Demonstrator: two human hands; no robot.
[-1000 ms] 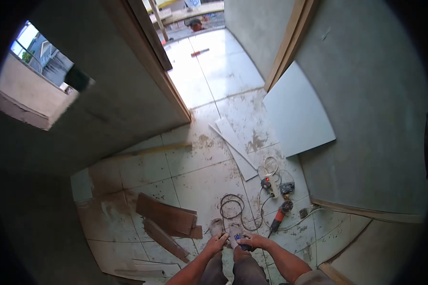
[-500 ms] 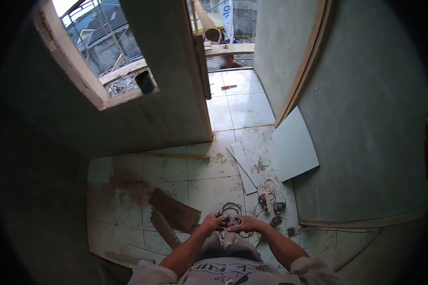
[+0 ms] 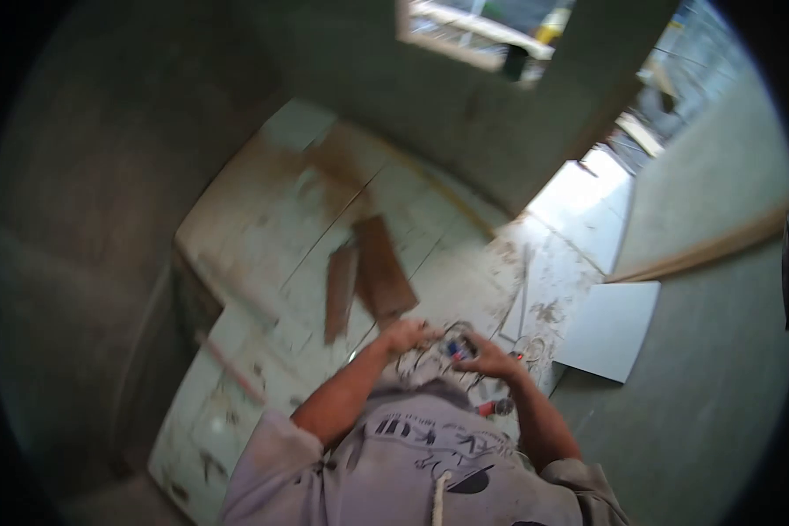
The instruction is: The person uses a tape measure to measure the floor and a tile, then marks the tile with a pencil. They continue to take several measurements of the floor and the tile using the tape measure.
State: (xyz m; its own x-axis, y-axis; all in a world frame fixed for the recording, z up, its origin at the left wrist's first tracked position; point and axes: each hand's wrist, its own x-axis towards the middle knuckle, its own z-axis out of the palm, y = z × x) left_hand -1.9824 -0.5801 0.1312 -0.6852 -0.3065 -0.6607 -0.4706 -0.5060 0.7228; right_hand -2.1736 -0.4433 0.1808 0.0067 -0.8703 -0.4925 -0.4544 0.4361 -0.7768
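My right hand (image 3: 489, 358) is closed round a small blue and red item (image 3: 457, 351), too small and blurred to name. Just to its left, my left hand (image 3: 406, 336) has its fingers curled together. Whatever those fingers pinch, if anything, cannot be made out. Both hands are in front of my body, low over the floor. Behind them on the tiles lies black cable (image 3: 458, 327), partly hidden by the hands.
Two brown boards (image 3: 384, 267) lie on the tiled floor (image 3: 324, 263) ahead of my left hand. A white panel (image 3: 612, 331) leans against the right wall. A reddish, dark-ended tool (image 3: 495, 407) lies beside my right forearm. Narrow strips (image 3: 519, 302) lie near the doorway.
My view has swung left and tilted, so the doorway now sits at the upper right. My hands have moved slightly apart, and the small blue and red item stays by the right one.
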